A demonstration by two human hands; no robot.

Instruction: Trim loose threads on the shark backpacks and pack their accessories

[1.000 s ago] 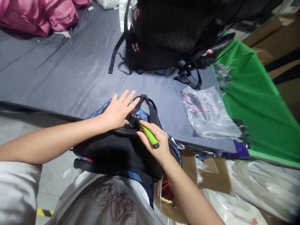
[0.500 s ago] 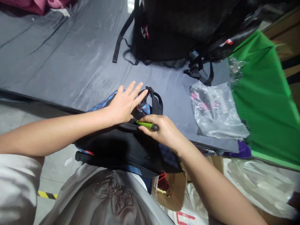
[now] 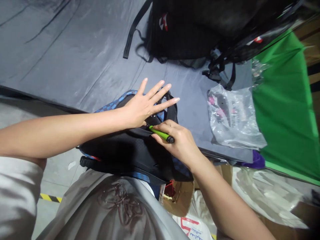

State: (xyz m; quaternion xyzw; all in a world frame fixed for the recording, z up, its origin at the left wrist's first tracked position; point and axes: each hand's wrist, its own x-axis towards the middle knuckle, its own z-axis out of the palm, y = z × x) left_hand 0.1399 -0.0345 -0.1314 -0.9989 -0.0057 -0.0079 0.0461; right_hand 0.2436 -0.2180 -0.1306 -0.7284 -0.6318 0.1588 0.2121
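Observation:
A black backpack with blue checkered trim [image 3: 125, 151] rests against my body at the table's near edge. My left hand [image 3: 145, 105] lies across its top with the fingers stretched out and spread, pressing the fabric near the black carry handle [image 3: 172, 111]. My right hand [image 3: 178, 141] is closed round a green pen-like tool with a black end [image 3: 162, 135], whose tip touches the backpack's top seam just under my left palm.
The dark grey table cover [image 3: 75, 56] stretches left and back. A pile of black backpacks [image 3: 200, 30] sits at the back. A clear plastic bag [image 3: 232, 116] lies to the right beside green cloth [image 3: 282, 103]. A cardboard box [image 3: 180, 196] and plastic wrap [image 3: 270, 196] lie below.
My left hand has slid forward over the backpack and its fingers have spread wider. My right hand has turned the green tool flatter against the seam. The view has shifted towards the table.

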